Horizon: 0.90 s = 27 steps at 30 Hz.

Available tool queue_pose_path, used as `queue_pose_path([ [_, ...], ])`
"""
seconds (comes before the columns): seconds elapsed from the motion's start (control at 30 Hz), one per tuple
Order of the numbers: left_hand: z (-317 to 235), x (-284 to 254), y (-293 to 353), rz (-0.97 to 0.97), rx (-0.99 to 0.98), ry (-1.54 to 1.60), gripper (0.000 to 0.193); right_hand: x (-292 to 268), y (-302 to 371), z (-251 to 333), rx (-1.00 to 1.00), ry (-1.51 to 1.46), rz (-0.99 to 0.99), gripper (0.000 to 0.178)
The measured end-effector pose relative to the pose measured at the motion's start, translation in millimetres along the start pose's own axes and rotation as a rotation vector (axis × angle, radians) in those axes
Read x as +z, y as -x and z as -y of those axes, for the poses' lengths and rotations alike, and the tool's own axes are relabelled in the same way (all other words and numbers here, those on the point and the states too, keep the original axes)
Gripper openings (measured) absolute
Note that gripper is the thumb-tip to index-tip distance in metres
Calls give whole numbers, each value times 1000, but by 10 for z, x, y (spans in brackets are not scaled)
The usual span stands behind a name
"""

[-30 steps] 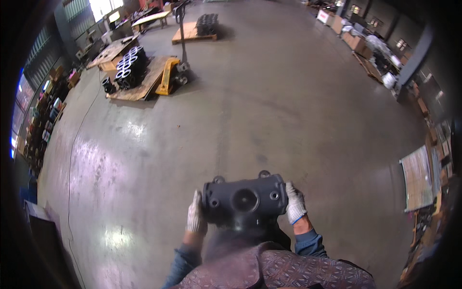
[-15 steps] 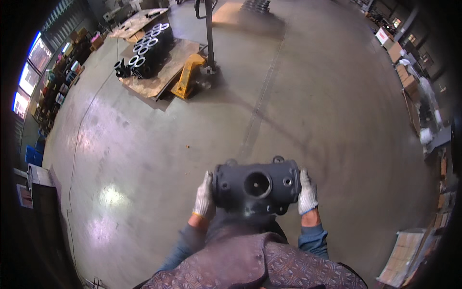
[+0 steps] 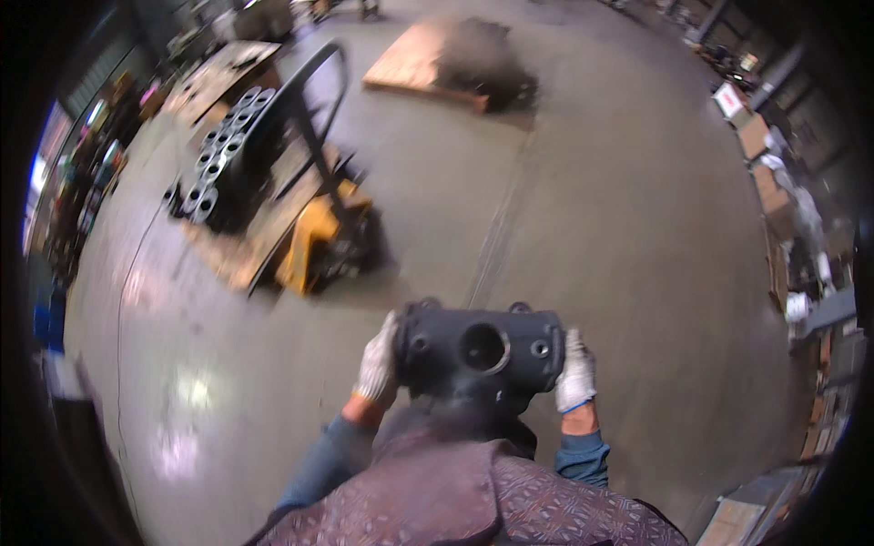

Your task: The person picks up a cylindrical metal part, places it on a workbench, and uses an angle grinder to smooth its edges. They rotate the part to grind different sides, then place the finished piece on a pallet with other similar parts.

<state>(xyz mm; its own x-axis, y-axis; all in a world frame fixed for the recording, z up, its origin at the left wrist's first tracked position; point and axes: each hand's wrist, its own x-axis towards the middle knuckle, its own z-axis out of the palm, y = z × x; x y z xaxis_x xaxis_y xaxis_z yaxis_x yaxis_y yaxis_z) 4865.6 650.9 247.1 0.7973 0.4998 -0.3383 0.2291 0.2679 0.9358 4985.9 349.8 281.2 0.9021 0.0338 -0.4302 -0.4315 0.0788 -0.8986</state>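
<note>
Held level in front of my body is a dark grey metal pipe fitting [image 3: 432, 350], with a round opening in its middle and smaller holes on both sides of it. My left hand [image 3: 377, 361], in a white knitted glove, is closed against its left end. My right hand [image 3: 575, 373], gloved the same way, grips the right end. The fingertips behind the fitting are partly hidden. Both forearms come up from below in blue sleeves.
Ahead on the left, a yellow pallet jack [image 3: 308, 238] stands under a wooden board [image 3: 223, 253] bearing rows of dark fittings [image 3: 217, 155]. Farther off, a pallet [image 3: 405, 64] holds a dark pile [image 3: 482, 59]. Boxes [image 3: 754, 136] line the right wall. A cable [image 3: 123, 300] runs along the floor at left.
The pallet jack, its loaded board and the far pallet appear nearer and lower in view as I move forward. The fitting stays between both hands, shifted slightly left.
</note>
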Motion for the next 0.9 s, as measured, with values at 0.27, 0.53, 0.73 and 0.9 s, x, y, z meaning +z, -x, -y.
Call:
queue_pose_path([
  [0.27,-790,888,-2690,-137,53,238,59,1448,-3190,1287,-107,341,216,61],
  [0.53,-1650,802,-5571,-403,-96,611,57,3373,-5783,2412,49,356,382,59],
  [0.73,-2063,464,-7856,-458,-5,367,52,5069,-7733,2827,77,252,398,61],
  [0.9,-2669,66,-9552,-621,-119,617,52,6780,-9168,3291,175,209,555,57],
])
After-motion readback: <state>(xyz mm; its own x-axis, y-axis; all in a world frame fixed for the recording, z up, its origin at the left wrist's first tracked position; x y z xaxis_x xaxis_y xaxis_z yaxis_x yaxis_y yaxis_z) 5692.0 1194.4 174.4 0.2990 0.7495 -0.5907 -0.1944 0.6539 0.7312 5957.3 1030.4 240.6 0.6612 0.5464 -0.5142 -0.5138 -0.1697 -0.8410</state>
